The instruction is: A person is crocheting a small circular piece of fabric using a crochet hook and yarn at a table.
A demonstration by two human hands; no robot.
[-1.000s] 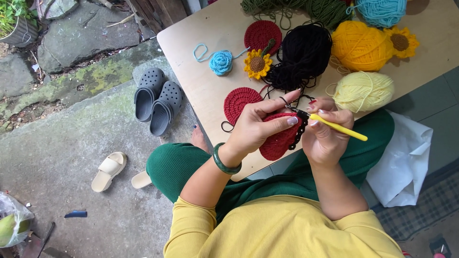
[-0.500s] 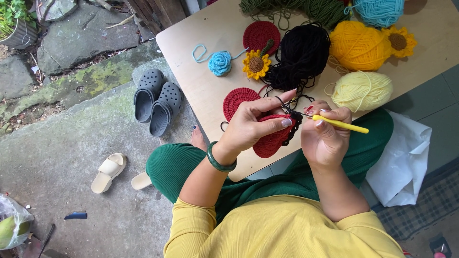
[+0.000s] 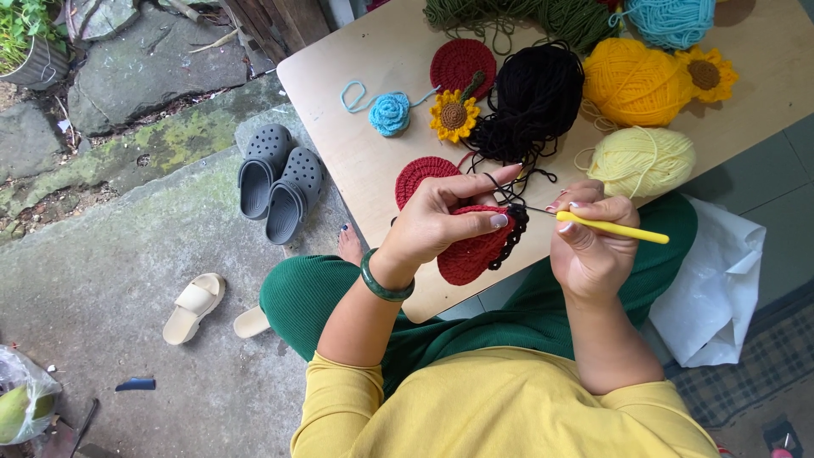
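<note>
My left hand (image 3: 441, 220) pinches a round red crochet piece (image 3: 469, 254) with a black edging, its index finger raised with black yarn running over it. My right hand (image 3: 589, 242) grips a yellow-handled crochet hook (image 3: 612, 227), whose metal tip points left into the black edging. The black strand leads up to a black yarn skein (image 3: 538, 93) on the wooden table (image 3: 356, 161). A second red crochet disc (image 3: 417, 174) lies flat on the table just above my left hand.
The table also holds a third red disc (image 3: 462, 64), a blue crochet rose (image 3: 390, 113), two crochet sunflowers (image 3: 454, 114), and orange (image 3: 632, 80), pale yellow (image 3: 642, 159), teal (image 3: 670, 19) and green (image 3: 517, 17) yarn. Grey clogs (image 3: 280, 182) and cream slides (image 3: 195, 307) lie on the ground at left. A white bag (image 3: 708, 288) lies at right.
My left index finger has lifted higher, carrying the black yarn. The hook has drawn slightly right and up, and the red piece has turned a little in my hand.
</note>
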